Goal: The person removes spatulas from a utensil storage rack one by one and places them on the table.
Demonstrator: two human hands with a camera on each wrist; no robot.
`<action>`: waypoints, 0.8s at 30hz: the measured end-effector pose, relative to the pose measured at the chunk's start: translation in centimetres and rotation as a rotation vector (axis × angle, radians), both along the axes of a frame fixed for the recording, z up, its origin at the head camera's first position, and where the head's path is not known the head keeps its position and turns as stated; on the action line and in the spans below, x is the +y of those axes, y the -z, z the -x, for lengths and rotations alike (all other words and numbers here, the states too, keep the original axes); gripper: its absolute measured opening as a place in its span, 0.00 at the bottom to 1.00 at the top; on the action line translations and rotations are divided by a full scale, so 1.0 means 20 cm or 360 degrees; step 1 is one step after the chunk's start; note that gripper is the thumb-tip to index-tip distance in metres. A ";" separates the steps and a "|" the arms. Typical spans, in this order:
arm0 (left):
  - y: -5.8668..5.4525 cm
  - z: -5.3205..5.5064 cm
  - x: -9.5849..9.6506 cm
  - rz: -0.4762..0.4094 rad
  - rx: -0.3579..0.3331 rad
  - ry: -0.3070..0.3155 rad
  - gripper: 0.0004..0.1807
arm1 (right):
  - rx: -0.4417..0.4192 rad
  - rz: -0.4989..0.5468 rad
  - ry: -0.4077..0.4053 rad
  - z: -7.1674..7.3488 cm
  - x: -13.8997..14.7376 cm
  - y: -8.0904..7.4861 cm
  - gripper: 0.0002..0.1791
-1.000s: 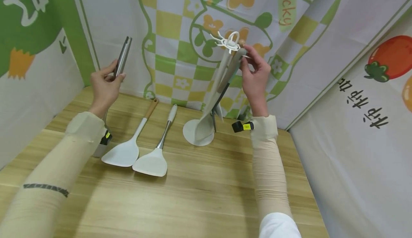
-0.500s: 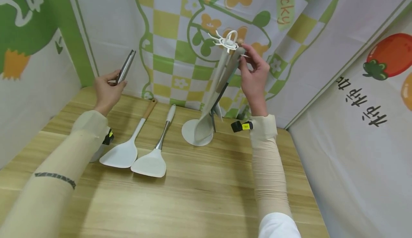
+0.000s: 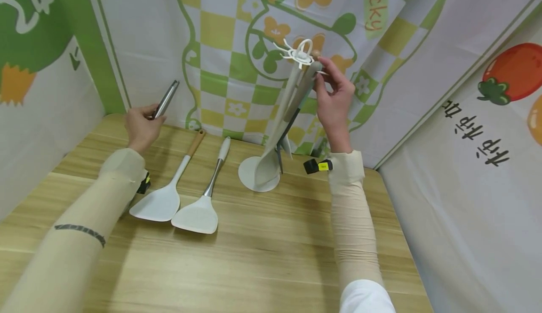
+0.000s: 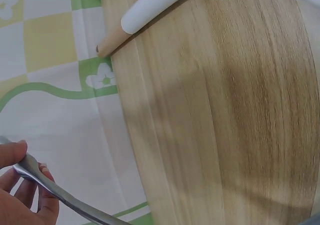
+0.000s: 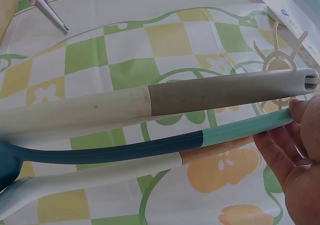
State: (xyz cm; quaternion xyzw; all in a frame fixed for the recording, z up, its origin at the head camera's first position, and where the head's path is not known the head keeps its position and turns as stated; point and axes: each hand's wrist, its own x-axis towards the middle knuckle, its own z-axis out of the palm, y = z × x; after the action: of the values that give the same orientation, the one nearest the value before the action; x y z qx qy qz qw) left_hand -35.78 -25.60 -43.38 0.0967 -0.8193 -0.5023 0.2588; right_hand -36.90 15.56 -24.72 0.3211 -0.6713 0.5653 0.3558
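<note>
My left hand [image 3: 143, 125] pinches a steel-handled utensil [image 3: 167, 99] above the table's back left, handle end up; its head is hidden behind my forearm in the head view. At the utensil stand's white hooked top [image 3: 299, 56], my right hand [image 3: 336, 101] pinches the end of a teal handle with a dark blue neck, the teal-handled utensil [image 5: 245, 130]. Beside it hang a grey-handled utensil [image 5: 200, 92] with a cream neck and one with a wooden handle [image 5: 215, 150], partly behind my fingers. The stand's round white base [image 3: 247, 172] is on the table.
Two white spatulas lie side by side left of the stand: a wooden-handled spatula [image 3: 158, 202] and a spatula with a white grip and steel neck [image 3: 196, 215]. Patterned curtain [image 3: 216, 82] hangs close behind the wooden table [image 3: 271, 256].
My left hand has moved down and slightly right, lowering the steel-handled utensil. The right hand stays at the top of the stand, nearly still.
</note>
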 end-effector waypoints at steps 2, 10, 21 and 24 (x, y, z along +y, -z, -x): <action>0.00 -0.01 -0.01 0.0027 -0.0043 -0.0021 0.21 | -0.0001 -0.0002 -0.0003 0.00 0.00 0.00 0.16; 0.04 -0.02 -0.04 0.0176 -0.0194 -0.0055 0.21 | -0.0016 -0.0002 -0.0010 -0.02 -0.01 0.01 0.16; 0.09 -0.03 -0.07 0.0352 -0.0199 -0.0021 0.20 | 0.0010 -0.0001 0.0015 -0.01 -0.02 0.00 0.15; 0.12 -0.02 -0.07 0.0380 -0.0209 -0.0004 0.20 | 0.0014 -0.0003 0.0028 -0.01 -0.01 -0.01 0.15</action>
State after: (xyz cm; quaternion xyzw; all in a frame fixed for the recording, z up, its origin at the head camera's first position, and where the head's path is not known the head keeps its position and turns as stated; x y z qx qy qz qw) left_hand -35.43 -26.99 -45.72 0.0988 -0.8884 -0.3934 0.2149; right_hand -36.60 15.28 -24.43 0.3179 -0.6732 0.5601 0.3634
